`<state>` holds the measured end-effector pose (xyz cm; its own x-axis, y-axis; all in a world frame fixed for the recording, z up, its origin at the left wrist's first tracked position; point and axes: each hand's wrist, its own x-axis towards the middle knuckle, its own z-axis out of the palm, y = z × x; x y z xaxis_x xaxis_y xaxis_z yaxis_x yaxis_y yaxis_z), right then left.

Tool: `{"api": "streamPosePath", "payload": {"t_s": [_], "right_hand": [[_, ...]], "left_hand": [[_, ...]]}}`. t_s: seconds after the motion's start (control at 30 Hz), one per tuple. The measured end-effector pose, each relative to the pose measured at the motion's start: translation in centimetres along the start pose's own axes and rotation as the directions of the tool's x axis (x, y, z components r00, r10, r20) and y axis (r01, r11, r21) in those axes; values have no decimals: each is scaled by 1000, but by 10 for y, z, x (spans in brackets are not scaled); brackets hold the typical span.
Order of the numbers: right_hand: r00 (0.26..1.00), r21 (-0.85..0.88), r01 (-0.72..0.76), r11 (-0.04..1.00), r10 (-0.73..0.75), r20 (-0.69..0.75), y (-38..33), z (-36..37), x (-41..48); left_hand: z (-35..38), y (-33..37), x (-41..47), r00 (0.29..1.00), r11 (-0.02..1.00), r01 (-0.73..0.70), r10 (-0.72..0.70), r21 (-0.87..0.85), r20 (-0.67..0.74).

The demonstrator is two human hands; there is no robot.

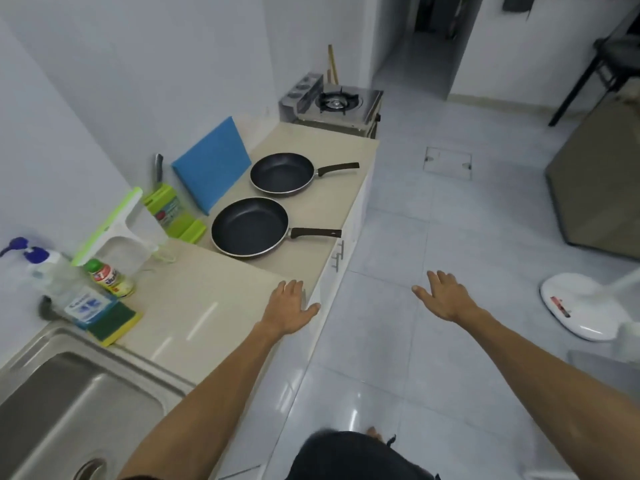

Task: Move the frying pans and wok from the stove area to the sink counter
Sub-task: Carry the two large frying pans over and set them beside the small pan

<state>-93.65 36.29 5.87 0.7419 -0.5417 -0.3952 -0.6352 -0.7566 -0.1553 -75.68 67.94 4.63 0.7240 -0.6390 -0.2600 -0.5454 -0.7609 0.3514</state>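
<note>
Beige counter (207,306) ran from the sink (69,393) up to the stove (337,102), whose burner stood bare. Two pans lay on it between them, the near pan (249,226) and the far pan (281,174), handles pointing toward the floor side; no wok showed. Both hands were open and empty, the left hand (289,308) spread over the counter edge, the right hand (446,297) out over the floor. A good next grip would probably take the near pan by its handle, keep it level, and set it on the bare stretch beside the sink, clear of the sponge (114,323) and bottles (74,289).
</note>
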Motion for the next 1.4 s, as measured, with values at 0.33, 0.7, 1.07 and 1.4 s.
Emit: {"api": "streamPosePath", "payload": {"t_s": [0.33, 0.7, 1.07, 1.4], "right_hand": [[985, -92, 139, 986, -128, 119, 4, -59, 170], [930, -161, 333, 929, -295, 220, -55, -108, 377], [824, -197, 539, 819, -464, 327, -145, -140, 508], [656, -196, 747, 635, -658, 370, -212, -146, 597]], "left_hand": [[8, 62, 137, 984, 969, 168, -176, -183, -26], [14, 54, 276, 907, 871, 408, -421, -274, 13], [11, 23, 311, 726, 662, 643, -688, -384, 30], [20, 54, 358, 450, 237, 749, -867, -619, 212]]}}
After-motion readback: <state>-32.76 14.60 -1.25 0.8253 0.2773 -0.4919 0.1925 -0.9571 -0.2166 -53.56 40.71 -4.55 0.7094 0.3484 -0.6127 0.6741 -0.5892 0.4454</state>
